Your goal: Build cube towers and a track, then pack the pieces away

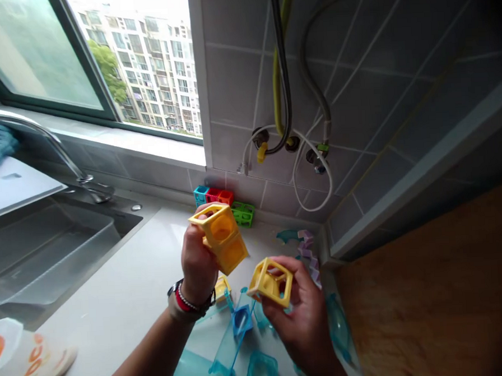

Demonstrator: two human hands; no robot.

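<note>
My left hand [196, 264] is closed around two joined yellow hollow cube blocks [223, 237], held tilted above the counter. To its right, my right hand [302, 311] grips a single yellow cube block [272, 283] with open faces between thumb and fingers. The two yellow pieces are apart from each other. Below them, another yellow block [221, 289] lies partly hidden behind my left wrist. A blue cube block [241, 320] rests among translucent teal plastic pieces [261, 371]. By the wall sit joined blocks in teal, red and orange [213, 195], with green blocks [243, 215] beside them.
A sink [52, 249] with a chrome faucet [59, 145] is at the left, under an open window. At the lower left lies a white cup [26, 357] with orange print. Purple zigzag pieces [308, 252] lie near the wall corner. Hoses and a white cable [331, 184] hang above.
</note>
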